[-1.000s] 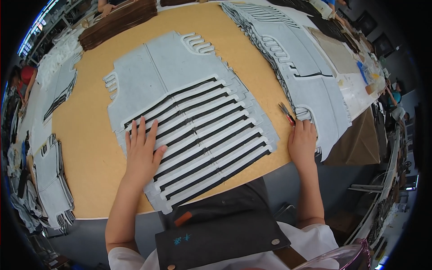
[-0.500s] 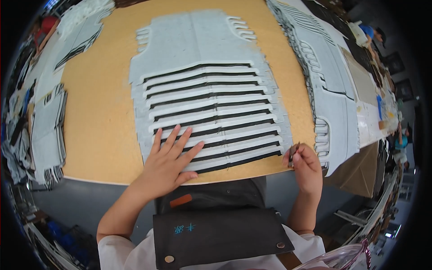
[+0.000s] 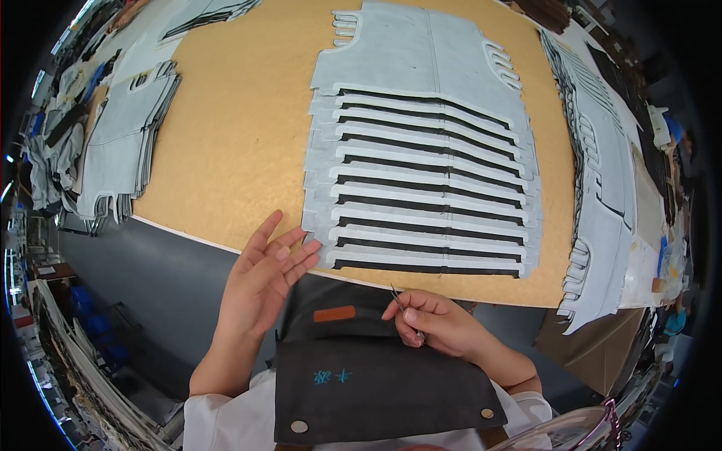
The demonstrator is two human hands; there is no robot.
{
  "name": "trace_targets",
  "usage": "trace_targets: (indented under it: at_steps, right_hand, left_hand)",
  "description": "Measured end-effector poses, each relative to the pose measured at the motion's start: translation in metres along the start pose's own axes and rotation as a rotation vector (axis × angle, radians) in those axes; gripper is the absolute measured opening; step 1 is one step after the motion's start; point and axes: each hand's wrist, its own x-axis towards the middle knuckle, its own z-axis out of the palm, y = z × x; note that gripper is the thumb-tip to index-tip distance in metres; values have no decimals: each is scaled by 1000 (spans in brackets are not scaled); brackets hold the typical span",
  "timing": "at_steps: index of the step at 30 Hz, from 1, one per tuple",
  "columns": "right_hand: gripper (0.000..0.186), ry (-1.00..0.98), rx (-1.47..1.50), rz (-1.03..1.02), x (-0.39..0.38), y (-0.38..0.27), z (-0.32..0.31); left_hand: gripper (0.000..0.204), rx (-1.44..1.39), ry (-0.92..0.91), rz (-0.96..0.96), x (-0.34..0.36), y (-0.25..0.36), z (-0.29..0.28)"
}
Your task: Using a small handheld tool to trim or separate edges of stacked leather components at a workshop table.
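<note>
On the tan board lies a fanned stack of light grey leather-like panels (image 3: 391, 56), overlapping so that pale edges alternate with black strips. Its topmost visible part at the far end has notched tabs on both sides. My left hand (image 3: 263, 270) is open, palm partly turned up, its fingertips at the near left corner of the stack. Just off the board's front edge, my right hand (image 3: 440, 319) is closed on a small pointed metal tool (image 3: 398, 297), its tip pointing up toward the stack. The fingers hide much of the tool.
The tan board (image 3: 226, 135) has a pale front edge. Another pile of grey panels (image 3: 116, 154) sits at its left, and a long row of panels (image 3: 605, 218) lies along the right. A dark apron (image 3: 376, 383) covers my lap below the board.
My left hand has lifted off the panels and turned palm up at their near left corner. My right hand has moved left and nearer to me with the tool. The view has shifted left.
</note>
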Motion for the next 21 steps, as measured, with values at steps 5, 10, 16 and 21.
trace_targets:
  at_steps: [5,10,16,21]
  right_hand:
    - [35,10,-120,31,7,-12,13]
    - [40,44,-157,99,13,-19,16]
    - [37,9,-106,138,33,-16,21]
    - [33,26,-39,208,39,-18,24]
  left_hand:
    - [58,219,-90,-85,37,-4,-27]
    - [60,502,-187,89,31,-2,-3]
    - [58,469,-196,-90,21,-12,7]
    - [61,480,-205,-34,22,-13,-3]
